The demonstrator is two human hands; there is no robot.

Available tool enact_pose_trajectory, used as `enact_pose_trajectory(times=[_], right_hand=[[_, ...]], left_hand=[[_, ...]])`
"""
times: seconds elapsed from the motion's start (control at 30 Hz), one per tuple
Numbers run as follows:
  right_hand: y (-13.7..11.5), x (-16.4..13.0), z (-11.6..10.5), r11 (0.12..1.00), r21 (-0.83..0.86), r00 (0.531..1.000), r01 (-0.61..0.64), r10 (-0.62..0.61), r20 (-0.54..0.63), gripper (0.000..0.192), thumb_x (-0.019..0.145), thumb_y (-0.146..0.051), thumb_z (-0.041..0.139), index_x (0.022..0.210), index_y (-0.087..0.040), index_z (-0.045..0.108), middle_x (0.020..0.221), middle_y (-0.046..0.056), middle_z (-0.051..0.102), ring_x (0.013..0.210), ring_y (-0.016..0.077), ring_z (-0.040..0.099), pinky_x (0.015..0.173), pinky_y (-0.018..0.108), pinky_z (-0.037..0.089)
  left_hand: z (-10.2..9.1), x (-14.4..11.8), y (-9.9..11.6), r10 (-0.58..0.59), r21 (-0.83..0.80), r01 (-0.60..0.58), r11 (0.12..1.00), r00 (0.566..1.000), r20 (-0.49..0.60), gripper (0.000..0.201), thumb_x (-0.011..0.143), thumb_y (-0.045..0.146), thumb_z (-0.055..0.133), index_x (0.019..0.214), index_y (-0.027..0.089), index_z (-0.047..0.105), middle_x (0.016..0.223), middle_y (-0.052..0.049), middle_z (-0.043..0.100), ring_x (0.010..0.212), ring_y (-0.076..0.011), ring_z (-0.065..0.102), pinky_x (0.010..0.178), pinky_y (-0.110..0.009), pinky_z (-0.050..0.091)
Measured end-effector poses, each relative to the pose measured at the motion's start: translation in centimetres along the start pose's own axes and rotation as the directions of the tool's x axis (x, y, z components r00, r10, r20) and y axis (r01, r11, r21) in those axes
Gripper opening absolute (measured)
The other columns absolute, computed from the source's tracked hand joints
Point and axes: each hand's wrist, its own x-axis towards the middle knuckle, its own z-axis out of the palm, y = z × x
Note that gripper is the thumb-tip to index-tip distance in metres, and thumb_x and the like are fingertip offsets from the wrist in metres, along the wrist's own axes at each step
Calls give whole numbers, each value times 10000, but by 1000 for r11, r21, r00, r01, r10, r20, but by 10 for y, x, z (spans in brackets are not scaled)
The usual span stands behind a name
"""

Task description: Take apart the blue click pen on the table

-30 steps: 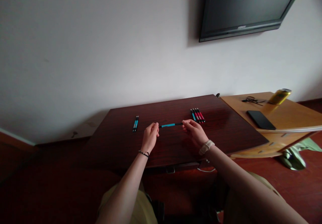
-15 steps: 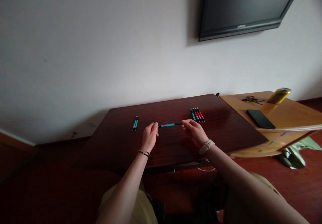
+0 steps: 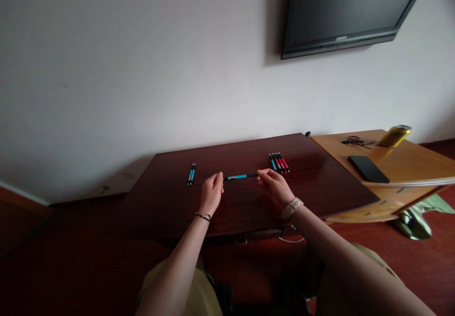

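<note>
**Blue pen held level between both hands above the dark tabletop**

You hold a slim blue-and-black pen [image 3: 241,176] by its two ends, so its long axis runs left to right across your view, nearly level, with the right end a touch farther from you than the left. It sits between your hands over the middle of the dark reddish-brown wooden tabletop [image 3: 320,188]; whether it rests on the wood or floats just above it cannot be told from this view.

Your left hand [image 3: 211,194] is curled into a loose fist, its fingers [image 3: 219,181] drawn together and pinching the pen's left tip. Your right hand [image 3: 276,186] mirrors it: the fingers [image 3: 263,175] are closed on the pen's right, black end, the rest of the hand bent over the wood. A thin dark bracelet [image 3: 203,217] circles your left wrist and a pale watch [image 3: 291,207] sits on your right.

Just beyond your right hand, a row of red and blue pens [image 3: 279,162] lies side by side, pointing away from you and close to your fingertips. Well to the left, a pair of blue pens [image 3: 191,174] lies the same way, apart from your left hand.

To the right stands a lighter wooden side table [image 3: 408,162] carrying a black phone [image 3: 368,169], a yellow can [image 3: 394,136] and a tangle of dark cord [image 3: 355,140]. A dark flat screen [image 3: 348,8] hangs on the white wall [image 3: 142,69] above.
</note>
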Motion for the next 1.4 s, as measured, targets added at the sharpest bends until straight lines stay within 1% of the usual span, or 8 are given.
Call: enact_pose_trajectory(times=[0.2,0.37,0.6,0.8,1.0,1.23,1.4], right_hand=[[-1,1,-1,1000,6,1000,0,0,-16,409,687,-525,930,795,-213,689,794,-3,671,673,111,548,622,245,452],[-1,2,-2,1000,7,1000,-3,3,-22,422,666,-532,938,782,-213,687,794,-2,682,668,114,554,623,251,457],[1,2,-3,1000,-3,1000,4,-4,-13,396,710,-525,917,809,-214,693,807,-1,679,673,111,552,621,242,450],[0,2,-3,1000,-4,1000,1,-1,-7,421,689,-535,928,805,-211,686,802,-1,676,680,111,555,632,247,457],[0,1,-3,1000,0,1000,7,-7,-8,415,691,-530,926,800,-212,683,796,-3,672,674,112,549,630,251,455],[1,2,-4,1000,8,1000,7,-7,-3,389,716,-512,918,812,-210,692,797,-6,666,678,105,547,623,237,447],[1,2,-4,1000,18,1000,-4,4,2,381,719,-500,919,801,-210,686,803,-6,663,682,105,546,624,234,449]], left_hand=[[0,0,0,-30,-110,34,993,999,35,448,989,567,514,718,211,532,612,17,539,566,-135,538,574,-240,418],[-1,1,-2,-21,-94,23,995,1000,22,421,971,539,548,706,214,514,610,22,538,562,-132,537,572,-241,423],[1,0,-4,-23,-122,33,992,996,82,396,994,519,519,753,206,546,646,20,543,593,-127,545,581,-231,422],[1,1,-2,-27,-168,38,985,998,64,419,987,543,527,735,208,515,657,24,522,575,-120,515,563,-233,410],[0,-1,1,-38,-125,45,991,998,56,434,968,569,542,728,207,550,629,7,561,577,-136,544,576,-245,431],[1,2,-3,-34,-139,42,989,998,59,419,992,522,525,716,208,499,650,23,523,564,-117,514,558,-231,405],[1,1,-4,-33,-141,42,989,997,65,432,1006,535,511,725,206,512,650,22,521,577,-118,519,572,-232,413]])
